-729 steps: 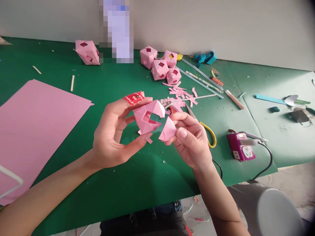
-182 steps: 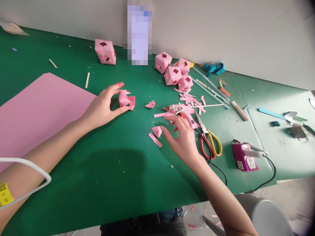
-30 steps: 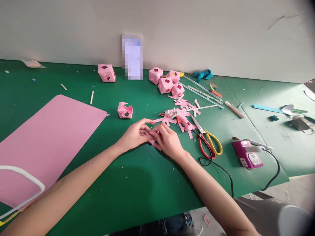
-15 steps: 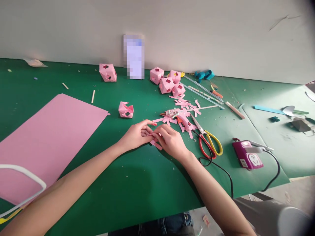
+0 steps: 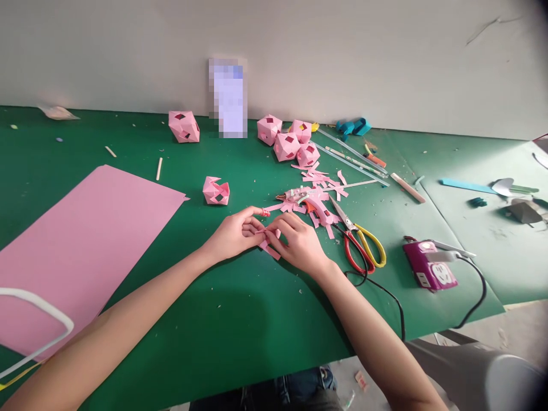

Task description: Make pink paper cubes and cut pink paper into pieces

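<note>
Over the middle of the green table, my left hand (image 5: 237,234) and my right hand (image 5: 297,240) meet, both closed on a small pink paper strip (image 5: 270,250). One end of the strip hangs below the fingertips; the rest is largely covered by my fingers. Something red and white is wrapped on a left fingertip. Just beyond my left hand stands a part-open pink paper ball (image 5: 216,192) with pointed edges. A pink hot glue gun (image 5: 314,202) lies beyond my right hand on loose pink paper strips (image 5: 317,174).
Scissors (image 5: 359,242) with red and yellow handles lie right of my hand, beside a black cord. Several pink paper balls (image 5: 286,146) and a blurred phone (image 5: 230,100) stand near the wall. Pink sheets (image 5: 85,240) cover the left. A purple power socket (image 5: 430,265) sits right.
The whole view has shifted slightly. My hands stay together on the pink strip, with only small finger movement.
</note>
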The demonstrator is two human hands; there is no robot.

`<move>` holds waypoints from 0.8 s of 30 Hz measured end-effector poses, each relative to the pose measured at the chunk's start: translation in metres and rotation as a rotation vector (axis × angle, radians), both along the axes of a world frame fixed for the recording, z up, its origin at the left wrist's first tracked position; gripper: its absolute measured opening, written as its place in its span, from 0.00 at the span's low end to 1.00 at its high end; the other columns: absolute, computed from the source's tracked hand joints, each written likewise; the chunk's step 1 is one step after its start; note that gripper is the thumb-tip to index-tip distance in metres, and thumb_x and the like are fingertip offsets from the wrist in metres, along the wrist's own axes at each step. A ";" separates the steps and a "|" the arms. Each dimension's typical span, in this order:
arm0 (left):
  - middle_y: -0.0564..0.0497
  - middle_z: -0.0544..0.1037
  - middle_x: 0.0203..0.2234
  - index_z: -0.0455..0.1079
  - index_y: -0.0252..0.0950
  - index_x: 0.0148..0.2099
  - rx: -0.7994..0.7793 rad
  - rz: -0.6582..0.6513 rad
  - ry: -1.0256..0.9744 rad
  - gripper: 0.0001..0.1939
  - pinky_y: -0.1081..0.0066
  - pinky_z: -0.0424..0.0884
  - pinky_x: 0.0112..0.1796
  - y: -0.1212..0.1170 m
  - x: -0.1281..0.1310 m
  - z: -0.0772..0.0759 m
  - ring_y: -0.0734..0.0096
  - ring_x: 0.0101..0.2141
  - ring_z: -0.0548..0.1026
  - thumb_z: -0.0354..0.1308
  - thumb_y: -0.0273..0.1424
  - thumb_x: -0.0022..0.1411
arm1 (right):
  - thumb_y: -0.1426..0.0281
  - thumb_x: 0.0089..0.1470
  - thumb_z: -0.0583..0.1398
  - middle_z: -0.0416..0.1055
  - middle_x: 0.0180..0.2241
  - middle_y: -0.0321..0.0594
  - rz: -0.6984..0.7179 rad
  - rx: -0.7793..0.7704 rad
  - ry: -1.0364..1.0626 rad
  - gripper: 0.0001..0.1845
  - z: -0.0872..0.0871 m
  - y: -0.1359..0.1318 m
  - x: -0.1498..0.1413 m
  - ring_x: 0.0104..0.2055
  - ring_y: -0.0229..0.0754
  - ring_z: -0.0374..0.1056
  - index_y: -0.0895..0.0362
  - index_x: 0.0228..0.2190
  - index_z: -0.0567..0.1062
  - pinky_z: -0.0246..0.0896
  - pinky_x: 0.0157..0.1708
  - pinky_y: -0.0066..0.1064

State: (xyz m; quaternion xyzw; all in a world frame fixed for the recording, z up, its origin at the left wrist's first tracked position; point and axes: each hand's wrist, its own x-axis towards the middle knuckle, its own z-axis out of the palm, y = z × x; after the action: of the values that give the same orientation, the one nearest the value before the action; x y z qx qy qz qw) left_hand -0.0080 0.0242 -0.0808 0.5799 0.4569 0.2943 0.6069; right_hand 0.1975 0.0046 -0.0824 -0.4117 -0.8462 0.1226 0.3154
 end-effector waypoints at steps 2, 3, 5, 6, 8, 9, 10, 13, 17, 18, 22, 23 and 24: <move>0.49 0.82 0.37 0.70 0.37 0.56 -0.040 -0.003 -0.027 0.29 0.66 0.81 0.41 0.001 -0.001 0.001 0.66 0.36 0.83 0.72 0.36 0.54 | 0.69 0.70 0.56 0.77 0.34 0.42 -0.015 0.014 0.004 0.11 0.000 0.000 0.000 0.36 0.42 0.71 0.55 0.35 0.75 0.68 0.36 0.35; 0.49 0.82 0.38 0.69 0.37 0.56 -0.055 -0.003 -0.039 0.29 0.65 0.81 0.42 0.001 -0.002 0.002 0.66 0.37 0.83 0.72 0.36 0.54 | 0.69 0.70 0.56 0.76 0.34 0.41 -0.023 0.017 0.008 0.10 -0.001 0.000 0.000 0.35 0.42 0.70 0.54 0.34 0.74 0.67 0.35 0.34; 0.47 0.83 0.40 0.69 0.37 0.56 -0.064 0.007 -0.052 0.29 0.66 0.82 0.43 0.001 -0.003 0.003 0.65 0.40 0.83 0.73 0.36 0.54 | 0.69 0.69 0.57 0.75 0.33 0.40 -0.048 0.019 0.016 0.09 -0.002 0.001 0.000 0.35 0.42 0.69 0.54 0.34 0.74 0.66 0.34 0.34; 0.47 0.83 0.41 0.69 0.38 0.56 -0.057 0.017 -0.050 0.29 0.66 0.82 0.43 0.000 -0.003 0.003 0.65 0.41 0.83 0.72 0.36 0.54 | 0.69 0.69 0.57 0.75 0.32 0.40 -0.066 0.022 0.020 0.09 -0.002 0.001 0.001 0.35 0.42 0.69 0.54 0.34 0.73 0.66 0.34 0.33; 0.47 0.83 0.42 0.69 0.38 0.56 -0.028 0.047 -0.021 0.28 0.67 0.81 0.42 -0.003 -0.003 0.004 0.66 0.39 0.83 0.72 0.36 0.56 | 0.70 0.68 0.58 0.74 0.31 0.39 -0.104 0.032 0.032 0.09 -0.004 0.002 0.001 0.34 0.42 0.68 0.53 0.33 0.72 0.65 0.33 0.33; 0.48 0.83 0.40 0.69 0.39 0.57 -0.011 0.063 -0.003 0.27 0.68 0.81 0.40 -0.005 -0.002 0.004 0.67 0.37 0.83 0.71 0.37 0.58 | 0.70 0.67 0.59 0.73 0.30 0.38 -0.122 0.042 0.042 0.09 -0.004 0.002 0.001 0.33 0.41 0.68 0.53 0.32 0.71 0.64 0.32 0.33; 0.49 0.82 0.38 0.68 0.38 0.57 0.006 0.076 0.011 0.26 0.68 0.81 0.38 -0.006 -0.002 0.004 0.67 0.35 0.83 0.70 0.38 0.59 | 0.70 0.67 0.59 0.72 0.30 0.37 -0.135 0.052 0.051 0.09 -0.005 0.002 0.001 0.32 0.41 0.67 0.52 0.31 0.70 0.63 0.31 0.33; 0.53 0.81 0.31 0.67 0.38 0.57 0.057 0.094 0.028 0.23 0.69 0.80 0.35 -0.011 0.000 0.006 0.67 0.31 0.82 0.67 0.38 0.63 | 0.71 0.65 0.60 0.70 0.29 0.36 -0.145 0.070 0.066 0.10 -0.006 0.001 0.000 0.30 0.40 0.66 0.52 0.30 0.68 0.61 0.29 0.32; 0.57 0.78 0.26 0.67 0.39 0.58 0.102 0.092 0.052 0.22 0.72 0.77 0.31 -0.014 0.001 0.010 0.69 0.27 0.81 0.65 0.34 0.63 | 0.71 0.65 0.59 0.70 0.28 0.36 -0.130 0.061 0.063 0.11 -0.005 -0.001 -0.001 0.31 0.41 0.67 0.51 0.29 0.66 0.61 0.30 0.32; 0.57 0.78 0.26 0.67 0.39 0.58 0.105 0.095 0.056 0.22 0.72 0.77 0.29 -0.014 0.001 0.011 0.68 0.27 0.81 0.65 0.33 0.63 | 0.71 0.65 0.59 0.70 0.28 0.36 -0.133 0.049 0.071 0.11 -0.005 -0.002 -0.002 0.31 0.41 0.67 0.51 0.29 0.66 0.61 0.30 0.32; 0.52 0.80 0.32 0.67 0.38 0.58 0.122 0.166 0.053 0.22 0.74 0.75 0.26 -0.014 0.001 0.012 0.67 0.30 0.81 0.63 0.38 0.65 | 0.69 0.65 0.59 0.70 0.28 0.36 -0.200 -0.066 0.179 0.11 -0.007 -0.001 -0.004 0.31 0.40 0.66 0.52 0.28 0.67 0.61 0.30 0.32; 0.50 0.81 0.36 0.68 0.38 0.58 0.122 0.188 0.042 0.22 0.74 0.75 0.26 -0.014 0.001 0.011 0.66 0.33 0.82 0.63 0.40 0.66 | 0.69 0.64 0.59 0.70 0.28 0.36 -0.231 -0.097 0.224 0.12 -0.007 -0.001 -0.006 0.30 0.39 0.66 0.51 0.28 0.67 0.61 0.30 0.32; 0.47 0.81 0.41 0.68 0.38 0.58 0.115 0.204 0.027 0.23 0.74 0.76 0.27 -0.015 0.002 0.011 0.65 0.36 0.83 0.64 0.42 0.66 | 0.68 0.64 0.59 0.69 0.27 0.35 -0.263 -0.124 0.273 0.13 -0.007 -0.002 -0.007 0.29 0.39 0.65 0.51 0.27 0.66 0.60 0.29 0.32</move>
State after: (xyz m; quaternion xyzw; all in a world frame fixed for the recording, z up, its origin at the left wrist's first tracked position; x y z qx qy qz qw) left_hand -0.0055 0.0091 -0.0698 0.5682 0.5040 0.3725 0.5333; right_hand 0.1900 0.0030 -0.0893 -0.5168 -0.7252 0.1870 0.4147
